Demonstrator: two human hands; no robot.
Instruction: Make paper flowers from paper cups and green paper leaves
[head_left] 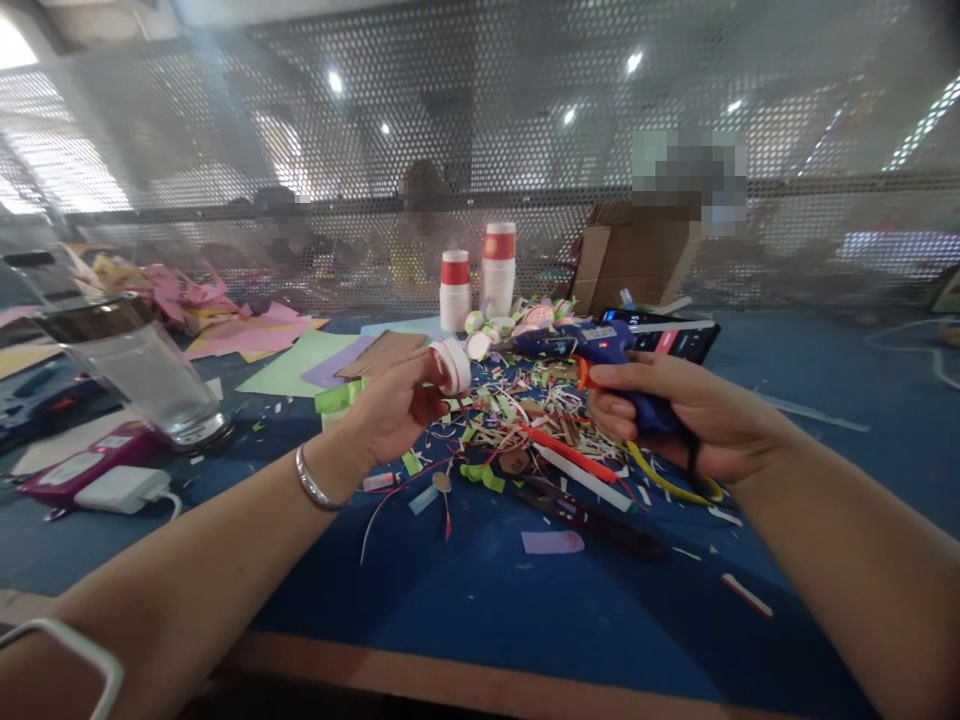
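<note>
My left hand (394,405) is closed round a small white paper cup with a red band (452,366), held on its side above the blue table (480,590). My right hand (679,410) grips the handle of a blue hot glue gun (592,345), forefinger along its orange trigger. The gun's nozzle points left toward the cup, a short gap apart. Below both hands lies a heap of cut paper strips and scraps (525,420). A silver bangle (313,482) circles my left wrist.
Two stacks of red-banded paper cups (480,275) stand at the back by a perforated metal screen. A cardboard box (637,260), a phone (675,338), a drinking glass (139,375), coloured paper sheets (300,365), a charger (120,488) and pens (577,465) lie about.
</note>
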